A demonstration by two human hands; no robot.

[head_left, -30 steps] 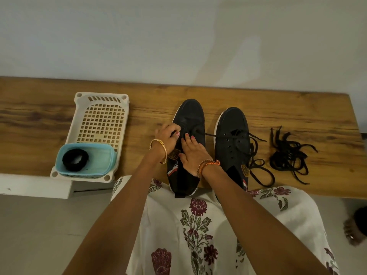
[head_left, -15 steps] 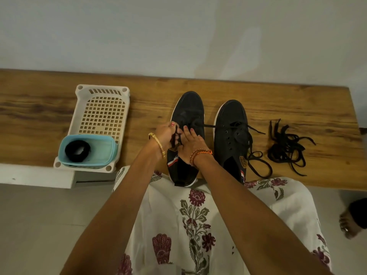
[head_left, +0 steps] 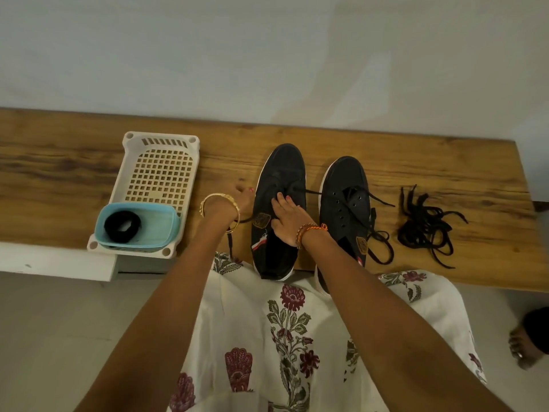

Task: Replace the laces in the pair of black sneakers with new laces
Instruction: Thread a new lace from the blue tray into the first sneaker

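- Left of the left sneaker point(head_left: 279, 209), the left hand point(head_left: 237, 200) has pulled the lace point(head_left: 234, 233) outward; grip unclear.
- Right hand point(head_left: 286, 221) presses flat on this sneaker; threading advances.

Black sneakers point(head_left: 280, 209) with white soles, black laces point(head_left: 424, 227), cream basket point(head_left: 160, 171), light-blue tub point(head_left: 166, 224), brown wood-grain tabletop point(head_left: 59, 179), floral white dress point(head_left: 267, 337).

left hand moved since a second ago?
Yes. The left hand has left the left sneaker and gone left onto the bench, toward the white basket, drawing a lace with it.
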